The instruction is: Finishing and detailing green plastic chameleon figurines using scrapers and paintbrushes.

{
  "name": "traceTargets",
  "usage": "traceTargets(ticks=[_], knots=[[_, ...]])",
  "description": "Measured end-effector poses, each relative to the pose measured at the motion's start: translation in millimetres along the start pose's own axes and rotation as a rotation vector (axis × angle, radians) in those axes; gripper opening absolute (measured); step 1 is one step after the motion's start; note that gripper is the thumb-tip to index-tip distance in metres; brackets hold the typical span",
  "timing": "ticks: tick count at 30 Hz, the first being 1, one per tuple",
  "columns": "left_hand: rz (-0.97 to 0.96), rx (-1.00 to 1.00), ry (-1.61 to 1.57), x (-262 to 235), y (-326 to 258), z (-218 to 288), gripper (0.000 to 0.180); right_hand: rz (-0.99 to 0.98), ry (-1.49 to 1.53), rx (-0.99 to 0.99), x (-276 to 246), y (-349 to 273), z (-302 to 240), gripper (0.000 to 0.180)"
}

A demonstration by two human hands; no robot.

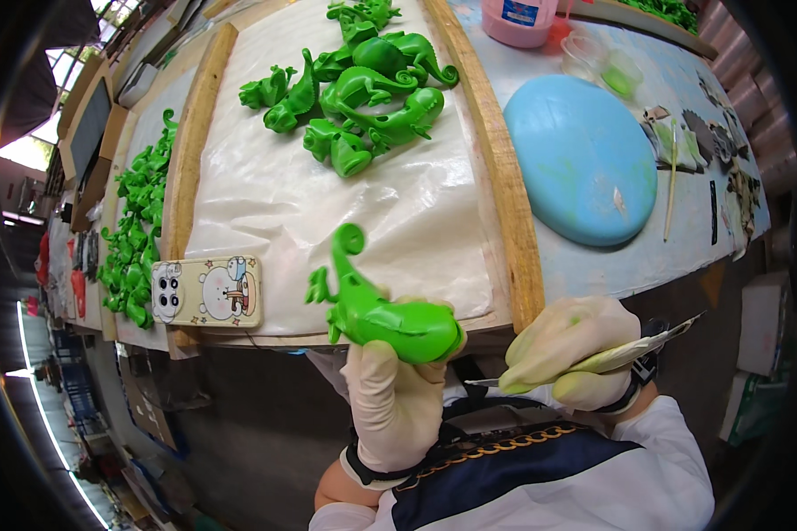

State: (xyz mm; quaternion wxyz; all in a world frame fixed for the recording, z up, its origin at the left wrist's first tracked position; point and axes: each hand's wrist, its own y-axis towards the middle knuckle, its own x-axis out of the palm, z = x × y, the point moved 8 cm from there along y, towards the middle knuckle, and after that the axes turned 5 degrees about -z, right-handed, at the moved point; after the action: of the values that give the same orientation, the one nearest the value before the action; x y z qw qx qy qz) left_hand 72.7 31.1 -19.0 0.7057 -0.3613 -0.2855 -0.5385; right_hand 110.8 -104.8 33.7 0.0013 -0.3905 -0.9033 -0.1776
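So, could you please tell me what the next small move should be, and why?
I'd probably bring the tool in the right hand a little closer to the green toy: the tool's tip points that way without touching, while the left hand holds the toy up.

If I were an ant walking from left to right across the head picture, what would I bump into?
A pile of green figures → a phone in a cartoon case → the green chameleon in the left hand → a light blue oval → a thin stick → a black strip.
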Motion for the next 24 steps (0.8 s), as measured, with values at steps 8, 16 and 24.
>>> traceTargets(ticks=[8, 16, 24], knots=[[-0.197, -0.481, -0.797, 23.7, 1.9, -35.0, 0.067, 0.167, 0.136, -0.275, -10.7, -8.1, -8.8, 0.030], [-0.236, -0.484, -0.872, 29.0, 2.7, -34.7, 0.070, -0.074, -0.064, -0.280, 4.1, 4.8, -20.3, 0.032], [-0.184, -0.502, -0.902, 34.6, 4.1, -35.8, 0.073, -0.098, -0.119, -0.300, 6.2, 6.3, -24.5, 0.032]])
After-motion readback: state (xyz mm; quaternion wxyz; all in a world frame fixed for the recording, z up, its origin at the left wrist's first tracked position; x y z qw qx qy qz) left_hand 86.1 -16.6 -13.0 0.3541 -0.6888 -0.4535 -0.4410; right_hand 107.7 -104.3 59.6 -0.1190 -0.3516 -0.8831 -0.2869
